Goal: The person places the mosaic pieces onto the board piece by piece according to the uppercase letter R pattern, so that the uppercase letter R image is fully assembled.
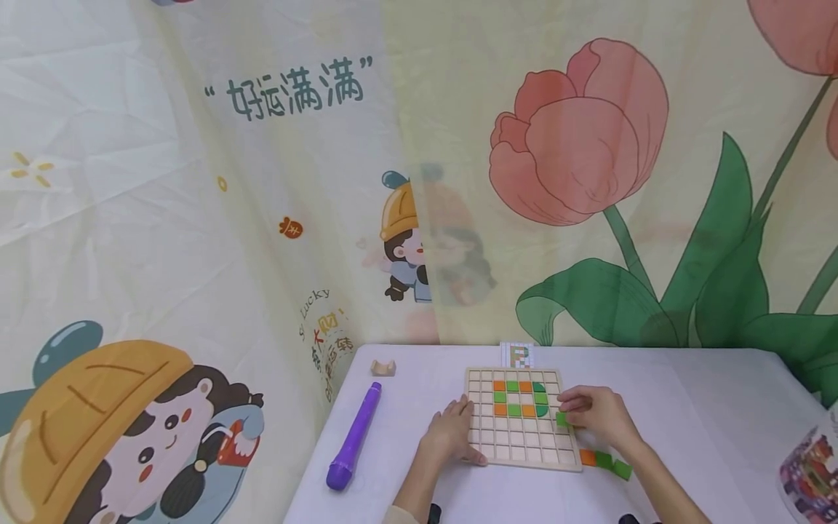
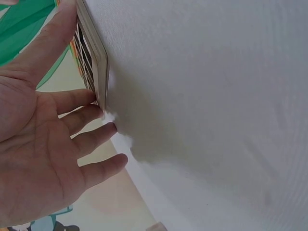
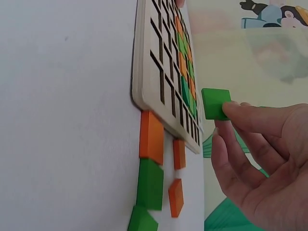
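A wooden grid board [image 1: 524, 453] lies on the white table, its upper part set with orange, light green and dark green tiles [image 1: 513, 386] in a letter-like shape. My left hand [image 1: 448, 433] rests against the board's left side with its thumb by the near edge; in the left wrist view the fingers [image 2: 91, 139] are spread and nearly straight. Over the board's right edge, my right hand [image 1: 602, 415] pinches a light green square tile [image 3: 215, 103] between thumb and fingers. Orange [image 3: 151, 137] and green tiles [image 3: 150, 185] lie beside the board's near right corner.
A pattern card [image 1: 517, 354] sits behind the board. To the left are a purple toy microphone [image 1: 354, 437] and a small curved wooden piece [image 1: 382, 367]. A container with a colourful print [image 1: 812, 473] stands at the far right. Printed cloth [image 1: 445, 145] hangs behind the table.
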The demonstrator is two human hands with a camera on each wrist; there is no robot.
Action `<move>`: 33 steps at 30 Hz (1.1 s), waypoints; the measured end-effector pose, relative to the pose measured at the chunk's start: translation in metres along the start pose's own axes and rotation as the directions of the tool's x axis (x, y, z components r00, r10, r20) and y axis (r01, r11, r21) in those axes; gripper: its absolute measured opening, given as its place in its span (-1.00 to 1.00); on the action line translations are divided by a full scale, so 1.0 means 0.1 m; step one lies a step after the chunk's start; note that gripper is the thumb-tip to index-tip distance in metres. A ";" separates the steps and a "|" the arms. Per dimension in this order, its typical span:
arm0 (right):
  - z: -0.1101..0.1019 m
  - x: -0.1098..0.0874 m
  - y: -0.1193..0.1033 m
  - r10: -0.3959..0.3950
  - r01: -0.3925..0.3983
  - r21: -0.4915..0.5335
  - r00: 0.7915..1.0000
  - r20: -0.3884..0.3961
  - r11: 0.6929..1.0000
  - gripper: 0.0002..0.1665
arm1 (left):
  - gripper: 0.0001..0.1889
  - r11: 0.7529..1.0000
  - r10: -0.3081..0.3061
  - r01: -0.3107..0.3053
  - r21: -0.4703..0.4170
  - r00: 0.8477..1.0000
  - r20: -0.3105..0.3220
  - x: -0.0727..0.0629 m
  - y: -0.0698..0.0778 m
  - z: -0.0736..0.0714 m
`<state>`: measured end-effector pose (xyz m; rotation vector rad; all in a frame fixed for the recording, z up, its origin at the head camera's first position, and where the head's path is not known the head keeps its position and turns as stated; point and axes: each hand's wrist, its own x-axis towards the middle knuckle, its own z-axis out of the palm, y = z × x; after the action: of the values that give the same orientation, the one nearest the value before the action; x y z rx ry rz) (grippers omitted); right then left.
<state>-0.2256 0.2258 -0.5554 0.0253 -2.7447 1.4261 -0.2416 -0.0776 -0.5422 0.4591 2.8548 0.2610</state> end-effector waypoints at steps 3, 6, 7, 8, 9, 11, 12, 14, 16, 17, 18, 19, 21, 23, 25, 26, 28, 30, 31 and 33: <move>0.06 0.04 -0.04 0.009 -0.009 0.028 1.000 0.004 1.000 -0.65 | 0.24 1.000 0.000 0.000 0.014 1.000 -0.004 0.01 -0.01 0.02; 0.14 0.06 -0.07 0.010 -0.010 0.036 1.000 0.006 0.999 -0.67 | 0.24 1.000 0.001 -0.001 0.012 1.000 -0.005 0.01 -0.01 0.02; 0.17 0.07 -0.07 0.013 -0.013 0.038 1.000 0.008 0.999 -0.68 | 0.24 1.000 0.000 0.000 0.011 1.000 -0.001 0.01 -0.01 0.02; 0.19 0.08 -0.08 0.022 -0.023 0.045 1.000 0.012 0.999 -0.69 | 0.24 1.000 -0.001 0.001 0.011 1.000 0.001 0.02 -0.02 0.03; 0.22 0.09 -0.08 0.023 -0.023 0.046 1.000 0.017 0.999 -0.69 | 0.25 1.000 -0.003 0.003 0.009 1.000 0.006 0.01 -0.01 0.01; 0.27 0.11 -0.09 0.031 -0.032 0.054 0.999 0.027 0.998 -0.70 | 0.25 1.000 -0.004 0.004 0.016 1.000 0.005 0.00 -0.02 0.02; 0.30 0.11 -0.10 0.032 -0.033 0.059 0.999 0.026 0.998 -0.70 | 0.25 1.000 -0.005 0.005 0.017 1.000 0.005 0.00 -0.02 0.02; 0.34 0.14 -0.11 0.022 -0.024 0.065 0.999 0.025 0.998 -0.69 | 0.25 1.000 -0.004 0.004 0.022 1.000 0.001 0.00 -0.02 0.02; 0.39 0.17 -0.13 0.010 -0.011 0.071 1.000 0.020 0.997 -0.68 | 0.25 1.000 -0.003 0.003 0.022 1.000 -0.004 -0.01 -0.02 0.01; 0.41 0.18 -0.14 0.007 -0.008 0.076 1.000 0.020 0.997 -0.67 | 0.26 1.000 -0.003 0.003 0.019 1.000 -0.003 -0.01 -0.02 0.01; 0.43 0.19 -0.15 0.007 -0.008 0.080 1.000 0.019 0.997 -0.67 | 0.26 1.000 -0.003 0.003 0.016 1.000 -0.003 0.00 -0.02 0.00; 0.45 0.21 -0.16 0.009 -0.010 0.085 1.000 0.020 0.996 -0.67 | 0.26 1.000 -0.004 0.004 0.015 1.000 -0.002 0.00 -0.02 0.00; 0.48 0.23 -0.18 0.011 -0.013 0.088 1.000 0.025 0.996 -0.68 | 0.26 1.000 -0.005 0.005 0.010 1.000 0.000 0.01 -0.02 0.00; 0.52 0.24 -0.20 0.012 -0.015 0.090 0.999 0.030 0.996 -0.69 | 0.26 1.000 -0.007 0.007 0.005 1.000 0.002 0.01 -0.02 0.00; 0.56 0.25 -0.21 0.016 -0.019 0.094 0.999 0.030 0.995 -0.71 | 0.25 1.000 -0.010 0.010 -0.001 1.000 0.006 0.01 -0.02 0.00; 0.57 0.25 -0.22 0.016 -0.019 0.099 0.999 0.031 0.995 -0.72 | 0.24 1.000 -0.012 0.012 0.002 1.000 0.011 0.01 -0.02 0.00; 0.61 0.26 -0.23 0.021 -0.025 0.108 0.999 0.033 0.994 -0.72 | 0.23 1.000 -0.013 0.013 0.000 1.000 0.014 0.01 -0.02 0.00; 0.66 0.27 -0.24 0.020 -0.023 0.112 0.999 0.030 0.993 -0.72 | 0.22 1.000 -0.015 0.015 0.002 1.000 0.015 0.01 -0.02 0.00; 0.68 0.27 -0.25 0.019 -0.022 0.114 0.999 0.028 0.993 -0.71 | 0.22 1.000 -0.015 0.015 0.004 1.000 0.016 0.01 -0.02 0.01; 0.73 0.28 -0.25 0.021 -0.024 0.115 0.999 0.024 0.993 -0.71 | 0.22 1.000 -0.014 0.014 0.004 1.000 0.011 0.01 -0.02 0.02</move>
<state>-0.2550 0.1521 -0.5749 0.0152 -2.6849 1.5989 -0.2424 -0.0789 -0.5442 0.4395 2.8468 0.2501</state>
